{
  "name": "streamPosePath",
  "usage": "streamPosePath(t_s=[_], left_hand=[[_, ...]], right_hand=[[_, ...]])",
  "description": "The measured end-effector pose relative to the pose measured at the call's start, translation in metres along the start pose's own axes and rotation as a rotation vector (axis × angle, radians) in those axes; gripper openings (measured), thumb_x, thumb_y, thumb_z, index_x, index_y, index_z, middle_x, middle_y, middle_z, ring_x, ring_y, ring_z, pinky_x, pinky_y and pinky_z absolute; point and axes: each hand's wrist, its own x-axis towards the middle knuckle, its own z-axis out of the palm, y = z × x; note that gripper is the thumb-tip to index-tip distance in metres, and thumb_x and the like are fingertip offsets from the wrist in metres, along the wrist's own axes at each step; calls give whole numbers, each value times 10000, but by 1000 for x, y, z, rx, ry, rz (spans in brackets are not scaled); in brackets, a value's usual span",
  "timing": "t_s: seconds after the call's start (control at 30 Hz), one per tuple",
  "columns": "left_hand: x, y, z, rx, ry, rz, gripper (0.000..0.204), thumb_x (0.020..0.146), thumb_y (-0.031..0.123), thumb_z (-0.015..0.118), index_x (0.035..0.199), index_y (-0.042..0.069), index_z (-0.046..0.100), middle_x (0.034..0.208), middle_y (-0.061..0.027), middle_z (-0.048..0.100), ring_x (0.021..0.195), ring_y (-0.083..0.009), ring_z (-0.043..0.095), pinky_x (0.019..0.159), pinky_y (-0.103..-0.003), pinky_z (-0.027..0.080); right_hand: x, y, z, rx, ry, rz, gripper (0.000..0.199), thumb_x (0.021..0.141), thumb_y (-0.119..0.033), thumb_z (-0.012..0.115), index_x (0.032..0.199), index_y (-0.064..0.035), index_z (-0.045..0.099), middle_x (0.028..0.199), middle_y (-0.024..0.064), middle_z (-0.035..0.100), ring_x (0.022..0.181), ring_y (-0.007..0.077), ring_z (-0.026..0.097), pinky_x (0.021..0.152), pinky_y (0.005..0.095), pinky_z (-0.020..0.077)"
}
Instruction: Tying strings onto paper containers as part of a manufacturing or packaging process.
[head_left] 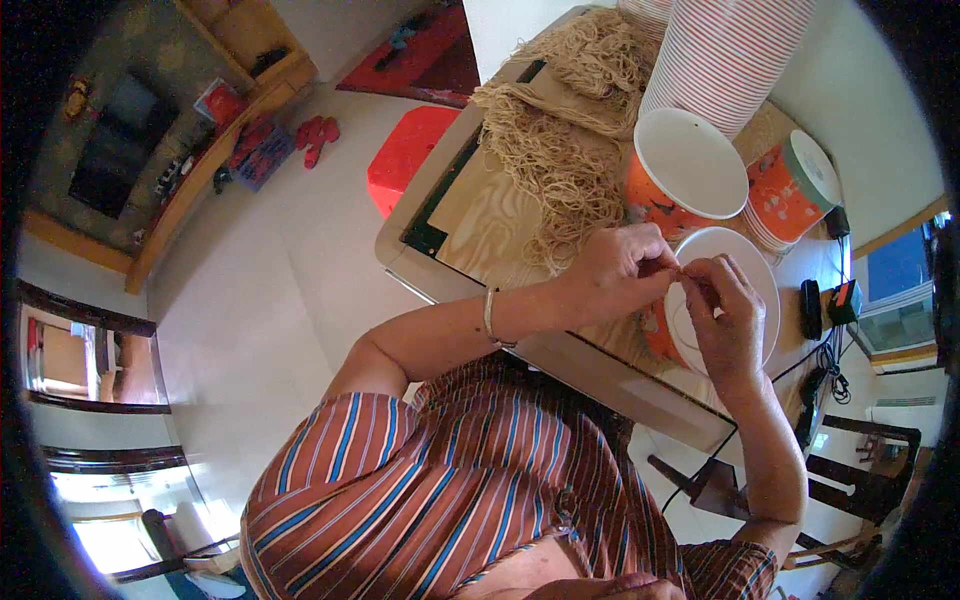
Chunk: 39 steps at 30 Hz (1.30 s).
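Note:
Above a white-mouthed paper bucket with an orange printed side, both my hands meet fingertip to fingertip. My left hand, with a bangle on its wrist, pinches what looks like the end of a thin string. Thumb and forefinger of my right hand pinch at the same spot, over the bucket's mouth. The string is too fine to follow, and my hands hide part of the bucket's rim. Just beyond stands a second open paper bucket. A loose heap of tan string lies left of it on the wooden table.
A tall stack of white buckets rises at the back, and upturned orange buckets stand to the right. Black devices and cables lie along the table's right side. A red stool stands at the far left edge.

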Motion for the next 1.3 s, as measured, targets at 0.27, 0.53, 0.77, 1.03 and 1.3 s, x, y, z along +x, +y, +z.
streamPosePath(t_s=[0.27,0.53,0.77,1.03,1.3], left_hand=[[-2,1,0,211,39,190,124,802,122,681,886,34,658,845,-107,619,796,-250,626,711,-346,504],[-7,2,1,138,61,152,163,815,133,693,938,34,652,854,-84,616,808,-209,633,709,-323,511],[-4,5,0,44,34,36,159,821,127,708,933,43,633,839,-53,611,786,-139,619,722,-291,511],[-5,-1,0,61,49,96,121,811,108,711,892,54,638,859,-53,623,817,-168,622,762,-307,496],[-3,-3,-1,7,2,36,114,821,106,700,887,38,637,846,-36,623,804,-122,603,742,-278,488]], right_hand=[[-2,-8,0,-179,-4,-134,37,817,-6,604,851,-14,592,814,143,587,709,303,616,616,353,501],[6,11,-3,258,-127,256,25,846,-32,618,838,-15,602,674,14,572,578,84,540,529,263,462],[8,4,-10,500,-212,495,55,877,-92,620,846,-47,616,663,-19,549,473,40,451,386,216,339],[9,7,-11,616,-208,547,62,876,-107,619,845,-54,614,658,-23,528,470,52,458,390,214,358],[11,6,-12,624,-233,576,58,871,-95,605,843,-46,614,653,-20,528,469,57,462,393,220,367]])
